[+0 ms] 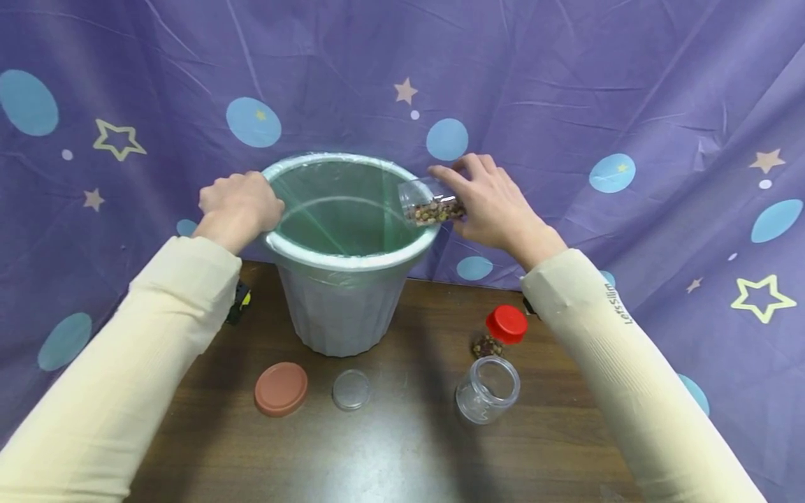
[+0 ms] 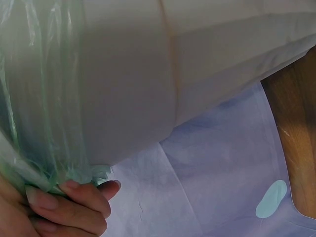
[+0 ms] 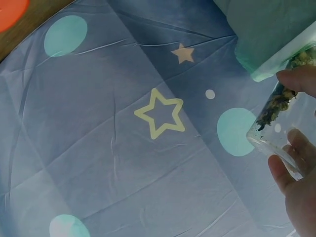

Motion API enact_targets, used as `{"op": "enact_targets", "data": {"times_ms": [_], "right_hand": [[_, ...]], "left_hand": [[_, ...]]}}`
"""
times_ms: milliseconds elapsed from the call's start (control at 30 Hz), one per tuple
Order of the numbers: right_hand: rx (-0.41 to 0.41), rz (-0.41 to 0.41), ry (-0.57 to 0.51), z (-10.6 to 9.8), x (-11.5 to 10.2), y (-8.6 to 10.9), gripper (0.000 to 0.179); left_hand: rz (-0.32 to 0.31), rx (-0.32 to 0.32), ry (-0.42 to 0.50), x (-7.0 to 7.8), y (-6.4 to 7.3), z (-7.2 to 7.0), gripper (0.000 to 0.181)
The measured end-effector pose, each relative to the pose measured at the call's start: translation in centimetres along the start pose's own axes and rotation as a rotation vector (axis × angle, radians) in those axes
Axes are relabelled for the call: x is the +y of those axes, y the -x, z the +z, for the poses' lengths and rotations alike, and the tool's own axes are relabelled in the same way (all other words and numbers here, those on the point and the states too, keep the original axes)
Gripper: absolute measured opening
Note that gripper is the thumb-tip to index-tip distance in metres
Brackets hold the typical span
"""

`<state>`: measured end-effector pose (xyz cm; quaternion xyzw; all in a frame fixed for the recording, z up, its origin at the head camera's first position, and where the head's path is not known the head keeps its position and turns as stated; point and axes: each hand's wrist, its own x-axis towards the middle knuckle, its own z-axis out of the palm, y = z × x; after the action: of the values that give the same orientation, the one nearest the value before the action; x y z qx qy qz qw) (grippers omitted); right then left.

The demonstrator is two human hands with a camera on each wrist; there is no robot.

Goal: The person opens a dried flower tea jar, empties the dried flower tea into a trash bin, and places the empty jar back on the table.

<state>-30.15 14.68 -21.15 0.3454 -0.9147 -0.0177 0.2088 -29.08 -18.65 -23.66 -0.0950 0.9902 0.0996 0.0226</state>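
A light grey bin [image 1: 339,311] stands on the table, lined with a thin green plastic bag [image 2: 54,89] folded over its rim. At the left of the rim, my left hand [image 1: 242,206] grips the bag's gathered edge, fingers curled in the left wrist view. My right hand [image 1: 493,206] holds a clear jar [image 1: 415,190] on its side, with thumb and fingers around its base end. The jar's mouth points left over the bin's right rim. Dried buds or leaves [image 1: 434,212] lie along the jar's lower wall.
On the table are a reddish lid [image 1: 281,389], a small clear lid [image 1: 351,389] and an uncapped clear jar [image 1: 481,402]. Behind that jar stands a red-capped container [image 1: 506,323] with dark dried pieces. A purple patterned curtain [image 1: 352,70] hangs close behind the bin.
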Motion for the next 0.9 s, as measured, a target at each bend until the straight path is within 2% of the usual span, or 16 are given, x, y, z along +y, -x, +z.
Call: {"op": "enact_targets", "data": {"times_ms": [333, 733, 900], "right_hand": [[0.011, -0.015, 0.017, 0.03, -0.24, -0.17, 0.074], [-0.053, 0.084, -0.021, -0.02, -0.13, -0.01, 0.077], [-0.041, 0.056, -0.003, 0.00, 0.20, -0.01, 0.075]], "left_hand": [[-0.002, 0.008, -0.003, 0.03, -0.01, 0.03, 0.059], [-0.009, 0.002, -0.006, 0.09, -0.08, -0.02, 0.058], [-0.005, 0.002, -0.003, 0.10, -0.03, -0.04, 0.058]]}}
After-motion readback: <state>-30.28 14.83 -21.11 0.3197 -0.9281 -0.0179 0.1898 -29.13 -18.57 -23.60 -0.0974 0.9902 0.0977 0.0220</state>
